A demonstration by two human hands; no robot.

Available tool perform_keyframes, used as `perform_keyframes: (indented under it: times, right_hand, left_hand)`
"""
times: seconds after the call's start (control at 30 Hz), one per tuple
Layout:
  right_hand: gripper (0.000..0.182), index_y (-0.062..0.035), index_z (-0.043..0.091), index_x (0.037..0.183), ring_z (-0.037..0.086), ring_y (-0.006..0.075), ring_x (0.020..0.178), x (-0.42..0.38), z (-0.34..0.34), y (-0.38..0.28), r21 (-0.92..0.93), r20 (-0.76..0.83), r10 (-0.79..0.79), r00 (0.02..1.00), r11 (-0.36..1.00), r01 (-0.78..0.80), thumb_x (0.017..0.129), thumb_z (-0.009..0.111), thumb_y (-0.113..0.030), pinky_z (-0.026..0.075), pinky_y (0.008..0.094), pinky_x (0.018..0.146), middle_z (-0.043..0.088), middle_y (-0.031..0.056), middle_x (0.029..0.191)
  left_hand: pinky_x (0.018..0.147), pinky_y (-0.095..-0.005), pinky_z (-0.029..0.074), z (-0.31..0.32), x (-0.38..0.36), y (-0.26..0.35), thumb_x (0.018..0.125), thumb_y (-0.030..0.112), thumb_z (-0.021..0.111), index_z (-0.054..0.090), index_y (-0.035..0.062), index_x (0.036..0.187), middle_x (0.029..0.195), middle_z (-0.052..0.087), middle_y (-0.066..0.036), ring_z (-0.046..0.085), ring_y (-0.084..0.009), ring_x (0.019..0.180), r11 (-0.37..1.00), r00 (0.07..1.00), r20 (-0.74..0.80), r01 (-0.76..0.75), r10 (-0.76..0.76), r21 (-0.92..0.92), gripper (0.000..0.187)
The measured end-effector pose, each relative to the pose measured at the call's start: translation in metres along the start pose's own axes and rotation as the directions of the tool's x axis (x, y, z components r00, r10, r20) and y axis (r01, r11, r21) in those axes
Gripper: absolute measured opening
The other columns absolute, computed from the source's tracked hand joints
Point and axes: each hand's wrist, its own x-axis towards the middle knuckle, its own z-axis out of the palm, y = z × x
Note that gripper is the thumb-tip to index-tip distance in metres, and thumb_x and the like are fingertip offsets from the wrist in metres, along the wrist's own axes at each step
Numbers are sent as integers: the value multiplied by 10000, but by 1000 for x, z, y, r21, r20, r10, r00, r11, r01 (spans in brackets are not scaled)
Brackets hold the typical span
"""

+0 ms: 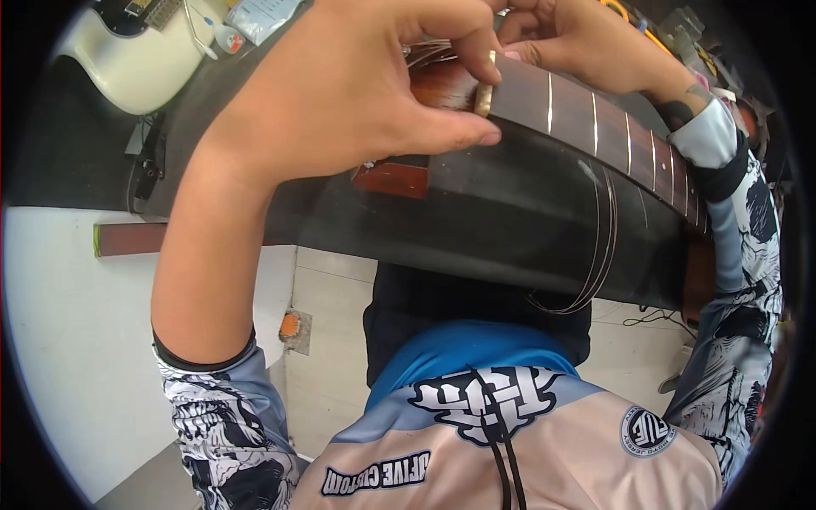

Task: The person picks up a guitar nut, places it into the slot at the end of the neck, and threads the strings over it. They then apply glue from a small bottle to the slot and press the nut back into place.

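Note:
A guitar lies across in front of me, its dark fretboard [571,106] with metal frets running to the right. At the fretboard's end, next to the reddish-brown headstock [438,87], sits a pale yellowish nut [484,99]. My left hand [365,93] is closed on the nut, index finger and thumb at its two ends. My right hand [578,42] is beyond the fretboard, fingers bent together close to the nut; whatever they hold is hidden. Loose strings [429,53] bunch over the headstock behind my left hand.
Under the neck is a black work surface [501,212]; a reddish wooden block [393,180] lies on it. Thin strings [608,246] loop down over its near edge. A cream guitar body [127,59] lies at upper left, and tools clutter the upper right.

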Motion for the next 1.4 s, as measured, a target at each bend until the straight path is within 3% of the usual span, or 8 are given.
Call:
perform_keyframes:
  times: [0.27,0.43,0.63,0.93,1.07,1.13,1.27,1.4]
  right_hand:
    - [418,16,549,1369,634,72,873,-8,-4,-1,20,-10,-19,1000,1000,19,1012,703,-136,513,240,764,720,33,988]
    - [421,27,540,1377,661,82,942,-10,0,3,137,-44,-67,997,988,72,1008,699,-101,528,240,809,728,52,1054]
    - [428,23,531,1392,661,78,940,-9,-6,10,174,27,-41,999,984,35,1010,691,-85,524,233,806,727,43,1051]
    - [362,13,583,1314,680,97,969,-5,-3,17,201,-57,-151,987,966,160,992,715,-85,530,249,837,741,63,1046]
    - [316,18,621,1294,649,123,1150,-5,-11,31,-2,-170,-142,975,990,143,986,669,-29,511,321,1025,697,59,1225]
    - [347,19,603,1336,618,126,1223,-4,-15,34,9,-160,-145,976,989,148,995,655,-21,469,334,1095,670,57,1303]
    - [256,31,655,1239,658,114,1117,-5,-20,27,-61,-156,-117,981,992,109,988,650,-19,506,314,1018,718,45,1195]
    - [149,9,709,1112,675,95,1010,-8,-34,32,-144,-111,-63,992,988,46,978,657,-31,522,295,938,750,23,1060]
  left_hand:
    - [1051,-465,311,12,3,-16,790,186,878,683,112,911,965,683,-4,585,-221,1139,992,1000,6,-27,27,120,241]
    - [1044,-458,290,5,0,0,805,186,861,690,110,915,910,668,0,595,-219,1137,1000,1000,-11,-25,25,-19,218]
    - [1026,-420,335,5,1,4,807,183,844,700,101,935,868,671,-10,613,-213,1099,999,999,-7,41,-41,21,209]
    - [921,-374,454,5,-12,0,805,150,791,703,66,965,869,675,-40,650,-204,953,995,991,-95,-88,92,53,201]
    - [771,-339,508,2,-9,-4,798,151,782,703,23,949,843,683,-85,670,-217,833,985,996,-21,85,-89,-150,213]
    - [731,-337,524,2,-13,-9,796,154,780,705,6,939,827,690,-99,680,-222,778,985,998,-51,32,-42,-172,219]
    - [738,-344,544,1,-20,-21,796,160,781,708,-9,923,809,700,-103,698,-220,755,959,963,-170,-238,211,-152,224]
    - [717,-338,532,-1,-18,-21,811,165,781,704,-1,904,805,694,-96,690,-219,741,968,976,-125,-196,178,-155,205]
